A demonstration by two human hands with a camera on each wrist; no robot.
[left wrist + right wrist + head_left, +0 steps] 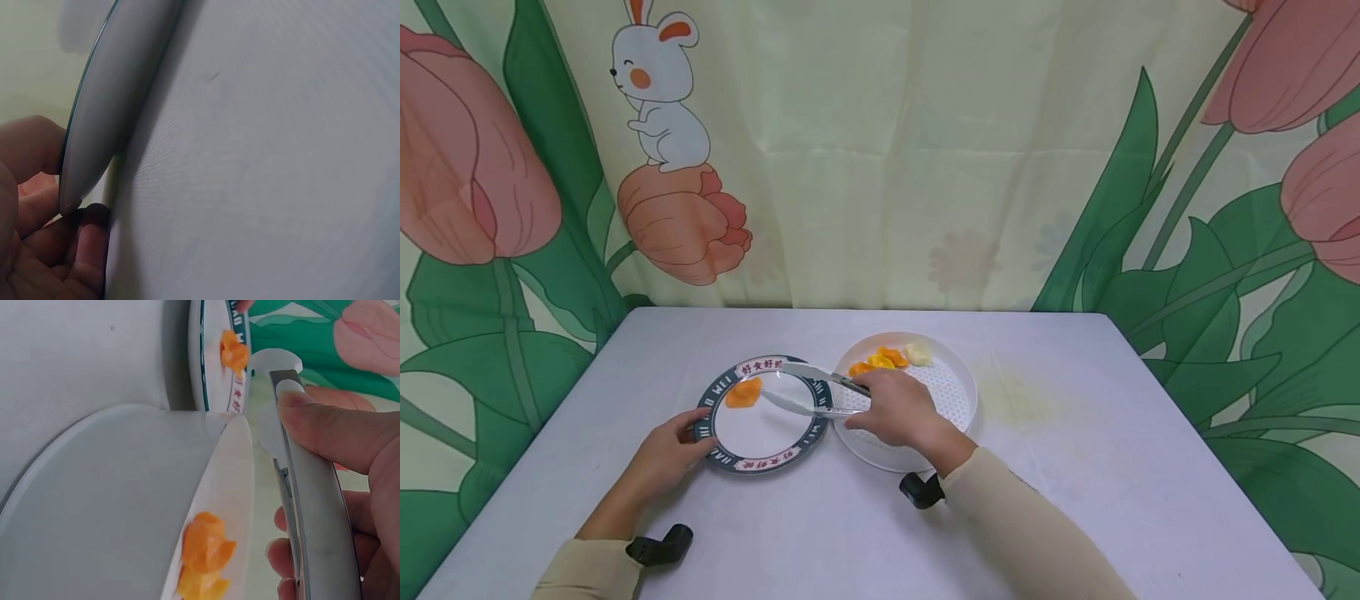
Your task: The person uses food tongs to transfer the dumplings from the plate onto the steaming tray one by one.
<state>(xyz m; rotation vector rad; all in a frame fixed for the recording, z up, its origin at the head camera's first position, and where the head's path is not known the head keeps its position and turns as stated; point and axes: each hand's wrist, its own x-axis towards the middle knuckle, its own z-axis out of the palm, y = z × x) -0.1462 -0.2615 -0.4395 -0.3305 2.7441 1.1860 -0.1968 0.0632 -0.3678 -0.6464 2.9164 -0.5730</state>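
Note:
My left hand (666, 457) grips the left rim of a white plate with a dark blue lettered border (763, 432). In the left wrist view, thumb and fingers (37, 206) pinch that plate's edge, which sits slightly above the cloth. An orange piece of food (743, 392) lies on this plate's left part. Metal kitchen tongs (808, 372) are held in my right hand (898, 408), spread apart, with their tips over the bordered plate near the orange piece. Nothing shows between the tips. Below the right hand is a white textured plate (953, 404).
Along the far side of the textured plate lie several orange and yellow pieces (880, 361) and a pale one (918, 353). The two plates stand side by side on a white-covered table (1075, 500). A tulip-printed curtain (880, 167) hangs behind it.

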